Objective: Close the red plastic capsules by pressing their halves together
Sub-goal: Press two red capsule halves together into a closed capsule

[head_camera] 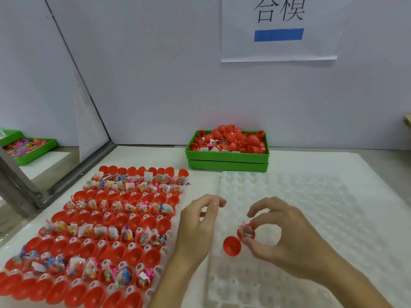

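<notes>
My right hand pinches an open red capsule between thumb and fingers; its filled half holds a small toy packet and the hinged empty half hangs open to the lower left. My left hand hovers just left of it with loosely curled fingers, holding nothing. On the left, a white tray carries rows of open red capsules, several with toy packets inside.
An empty clear dimpled tray lies under and to the right of my hands. A green bin heaped with red capsules stands at the back. Another green bin with colourful toys sits far left behind a metal frame.
</notes>
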{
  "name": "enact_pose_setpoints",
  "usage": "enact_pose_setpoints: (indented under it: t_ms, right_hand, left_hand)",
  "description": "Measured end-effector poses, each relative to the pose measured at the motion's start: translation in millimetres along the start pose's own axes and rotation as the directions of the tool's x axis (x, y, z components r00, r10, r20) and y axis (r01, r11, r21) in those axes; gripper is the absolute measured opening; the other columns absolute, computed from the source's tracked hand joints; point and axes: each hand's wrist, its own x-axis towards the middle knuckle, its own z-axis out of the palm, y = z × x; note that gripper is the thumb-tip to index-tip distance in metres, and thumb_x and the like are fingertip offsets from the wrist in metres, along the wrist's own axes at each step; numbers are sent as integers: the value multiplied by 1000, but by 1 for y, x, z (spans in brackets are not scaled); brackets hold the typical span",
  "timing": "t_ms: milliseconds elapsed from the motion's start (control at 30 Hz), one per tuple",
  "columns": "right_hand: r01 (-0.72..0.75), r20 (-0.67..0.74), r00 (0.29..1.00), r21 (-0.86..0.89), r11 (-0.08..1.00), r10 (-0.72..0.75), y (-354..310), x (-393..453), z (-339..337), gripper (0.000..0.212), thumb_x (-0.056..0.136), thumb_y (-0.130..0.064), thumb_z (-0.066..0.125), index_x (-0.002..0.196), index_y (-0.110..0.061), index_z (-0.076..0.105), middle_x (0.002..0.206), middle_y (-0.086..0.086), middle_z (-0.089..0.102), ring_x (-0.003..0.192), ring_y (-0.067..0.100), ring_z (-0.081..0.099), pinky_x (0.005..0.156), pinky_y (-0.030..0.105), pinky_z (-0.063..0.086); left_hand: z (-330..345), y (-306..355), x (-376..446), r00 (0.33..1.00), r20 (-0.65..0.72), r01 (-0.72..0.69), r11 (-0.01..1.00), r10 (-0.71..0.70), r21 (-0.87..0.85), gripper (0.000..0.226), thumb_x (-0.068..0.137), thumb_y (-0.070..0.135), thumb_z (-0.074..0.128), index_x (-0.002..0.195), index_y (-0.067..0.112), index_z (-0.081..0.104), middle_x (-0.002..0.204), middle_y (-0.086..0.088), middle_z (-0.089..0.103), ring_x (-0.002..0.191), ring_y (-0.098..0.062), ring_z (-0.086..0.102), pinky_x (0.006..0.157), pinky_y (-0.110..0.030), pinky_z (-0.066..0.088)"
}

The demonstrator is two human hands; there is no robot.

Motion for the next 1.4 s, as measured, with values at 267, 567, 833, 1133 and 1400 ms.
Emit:
enact_pose_setpoints:
  t_ms: [267,567,833,1133,1400]
  right_hand:
    - [-223,-320,924,-2,975,211,32,1,-25,21,73,-50,71,78,-31,79,83,-22,70,87,-7,64,75,8,45]
    - [-219,-233,927,304,927,295,29,1,-11,11,79,-37,78,90,-40,75,88,-28,73,86,-7,68,71,11,50]
    - [-225,-88,923,668,709,375,24,0,-14,22,83,0,73,100,-11,64,92,-1,78,85,17,75,68,14,52]
    - [-138,-129,939,705,695,318,19,-2,-15,26,84,1,72,101,-19,70,89,5,78,79,22,75,66,14,52]
    - [-114,-118,954,709,696,275,18,-2,-16,35,82,2,74,94,-30,73,87,10,76,83,25,74,74,22,55]
  left_hand:
    - [39,25,19,900,435,-110,961,-11,252,48,80,53,73,122,41,53,109,19,64,100,4,61,87,-13,50]
    - [37,12,10,977,197,-92,995,81,48,32,85,11,76,94,39,66,89,20,71,81,-7,71,74,-11,52]
    - [38,15,5,973,199,-110,992,119,-55,17,79,15,70,92,26,71,84,8,72,78,-12,70,72,-17,54]
    - [40,16,3,976,175,-117,989,130,-87,25,80,22,66,101,36,68,92,13,70,87,-14,67,72,-17,53]
    - [43,20,-1,963,228,-147,989,144,-6,34,86,29,59,115,46,63,100,17,58,97,-10,60,74,-13,51]
